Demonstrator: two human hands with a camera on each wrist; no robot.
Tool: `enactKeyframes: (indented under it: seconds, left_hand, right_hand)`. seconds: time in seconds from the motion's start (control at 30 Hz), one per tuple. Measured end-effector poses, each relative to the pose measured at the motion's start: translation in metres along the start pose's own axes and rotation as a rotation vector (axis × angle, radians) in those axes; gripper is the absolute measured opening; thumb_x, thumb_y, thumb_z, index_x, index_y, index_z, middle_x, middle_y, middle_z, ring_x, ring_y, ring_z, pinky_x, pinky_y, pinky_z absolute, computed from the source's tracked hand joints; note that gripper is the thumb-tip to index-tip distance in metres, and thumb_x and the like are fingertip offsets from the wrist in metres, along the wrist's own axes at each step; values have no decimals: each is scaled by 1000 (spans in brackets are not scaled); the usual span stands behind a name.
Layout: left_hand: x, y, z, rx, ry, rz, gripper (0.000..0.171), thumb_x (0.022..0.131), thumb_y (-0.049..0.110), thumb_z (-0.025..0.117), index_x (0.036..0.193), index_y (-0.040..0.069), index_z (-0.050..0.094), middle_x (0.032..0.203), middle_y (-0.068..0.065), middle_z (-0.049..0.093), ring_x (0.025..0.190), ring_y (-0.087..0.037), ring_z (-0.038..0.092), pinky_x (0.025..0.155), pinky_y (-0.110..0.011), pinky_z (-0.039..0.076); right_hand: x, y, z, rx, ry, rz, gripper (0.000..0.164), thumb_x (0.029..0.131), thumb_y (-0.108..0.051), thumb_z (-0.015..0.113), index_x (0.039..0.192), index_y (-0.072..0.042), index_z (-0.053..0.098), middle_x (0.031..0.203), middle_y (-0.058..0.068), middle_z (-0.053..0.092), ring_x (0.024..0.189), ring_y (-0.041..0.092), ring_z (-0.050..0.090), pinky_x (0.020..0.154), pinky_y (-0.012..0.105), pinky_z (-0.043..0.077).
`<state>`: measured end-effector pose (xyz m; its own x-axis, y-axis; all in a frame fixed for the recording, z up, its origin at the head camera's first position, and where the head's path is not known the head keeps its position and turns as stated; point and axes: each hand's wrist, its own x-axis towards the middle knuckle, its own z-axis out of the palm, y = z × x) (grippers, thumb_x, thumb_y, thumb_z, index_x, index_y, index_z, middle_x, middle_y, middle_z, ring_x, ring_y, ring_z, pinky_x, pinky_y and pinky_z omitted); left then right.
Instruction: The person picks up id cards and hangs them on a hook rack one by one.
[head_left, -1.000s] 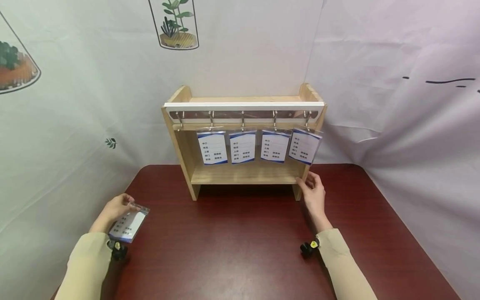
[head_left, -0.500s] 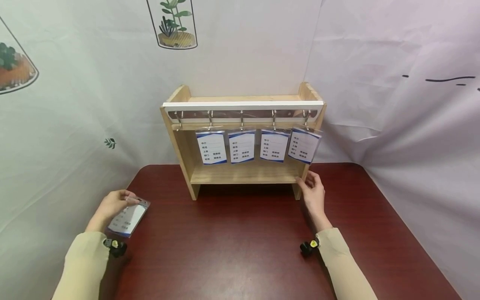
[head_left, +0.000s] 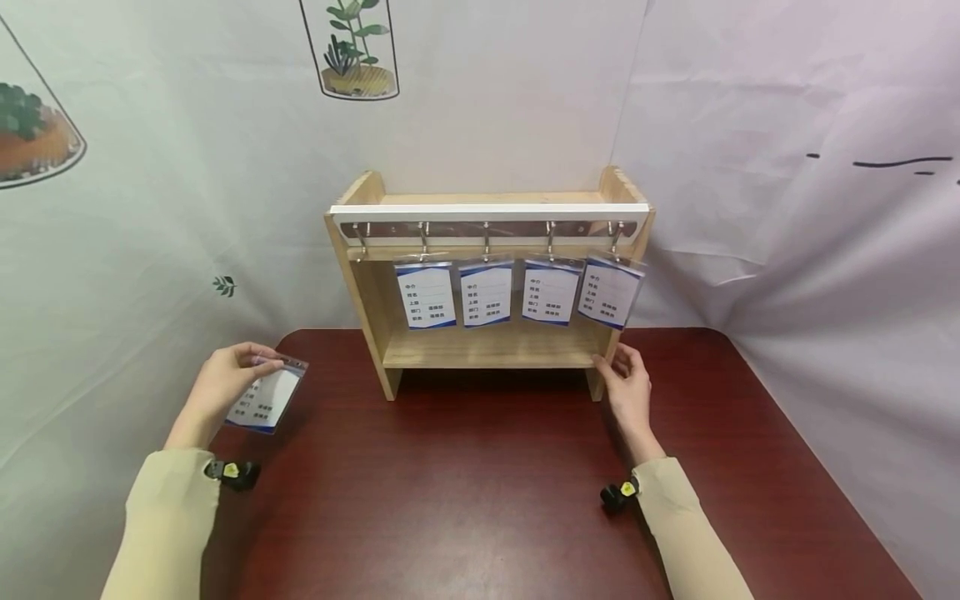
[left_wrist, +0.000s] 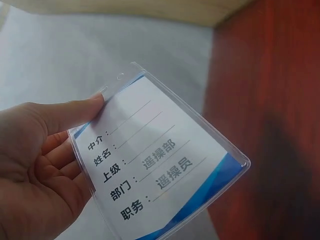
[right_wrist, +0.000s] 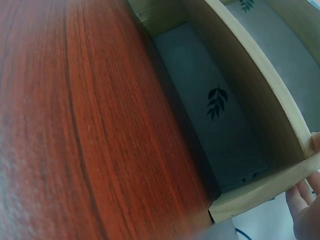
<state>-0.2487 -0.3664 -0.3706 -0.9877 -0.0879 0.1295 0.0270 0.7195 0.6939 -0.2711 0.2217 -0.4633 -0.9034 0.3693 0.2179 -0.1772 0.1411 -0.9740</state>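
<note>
My left hand (head_left: 219,385) pinches a clear-sleeved name badge (head_left: 272,398) by its top edge, above the table's left side. In the left wrist view the thumb lies across the corner of that badge (left_wrist: 150,150), its printed face towards the camera. My right hand (head_left: 631,396) grips the lower right side panel of a wooden shelf rack (head_left: 487,357); in the right wrist view the fingers (right_wrist: 300,202) wrap the panel's edge. Several similar badges (head_left: 426,297) hang from metal hooks (head_left: 487,237) along the rack's white front rail. The leftmost hook (head_left: 360,239) bears no badge.
The dark red table (head_left: 480,492) spreads out before the rack. A pale cloth wall (head_left: 510,100) with printed plants stands behind and along both sides, close to my left hand. Black wrist cameras (head_left: 238,475) sit at both cuffs.
My left hand has risen and moved forward over the table with the badge, turning it slightly. The right hand stays on the rack, and the hanging badges keep their places.
</note>
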Motion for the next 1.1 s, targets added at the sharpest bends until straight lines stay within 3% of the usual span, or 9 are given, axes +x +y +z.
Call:
enactKeyframes:
  seconds: [0.17,0.27,0.43,0.7,0.83,1.0,1.1]
  left_hand:
    - [1,25,-8,26,58,59,43,96,42,68,117,5,67,106,-11,72,86,-9,56,69,-27,44]
    - [2,40,-12,31,103,100,42,95,41,70,117,5,68,102,-2,73,86,-4,56,70,-26,43]
    - [1,62,-20,-65,167,144,38,94,36,72,116,5,67,88,22,68,84,-1,57,68,-19,44]
    - [-3,93,-21,-234,246,161,37,94,30,74,119,4,65,89,25,68,84,-5,58,67,-19,47]
    - [-4,107,-18,-370,277,203,30,93,19,75,117,4,67,90,20,70,85,-5,60,68,-18,47]
    - [-5,124,-14,-686,289,300,23,87,5,79,107,-1,70,89,6,74,79,-9,63,67,-19,48]
    - [-4,132,-10,-803,289,357,22,85,1,80,105,-3,70,89,1,75,78,-11,64,68,-20,48]
  right_hand:
    - [1,4,-1,1,2,-5,51,94,-21,74,137,-2,53,136,19,59,123,29,57,80,12,46]
    - [-3,-3,-1,-4,-4,10,50,95,-17,72,137,1,52,137,21,58,124,30,56,80,11,45]
    - [-12,-22,-1,-19,-7,3,48,96,-12,70,137,5,50,136,26,57,123,34,56,78,9,45]
    - [0,6,0,-11,19,-28,50,94,-22,74,134,-1,54,133,19,61,121,29,58,79,12,47]
    - [0,6,1,-16,24,-23,50,94,-22,74,134,-1,54,133,20,60,121,30,58,82,16,47]
    - [0,5,1,-18,27,-20,49,94,-20,74,135,-1,54,134,20,60,122,30,58,85,22,48]
    - [1,4,1,-28,26,-25,49,94,-21,74,135,-2,55,133,20,61,121,30,58,85,22,48]
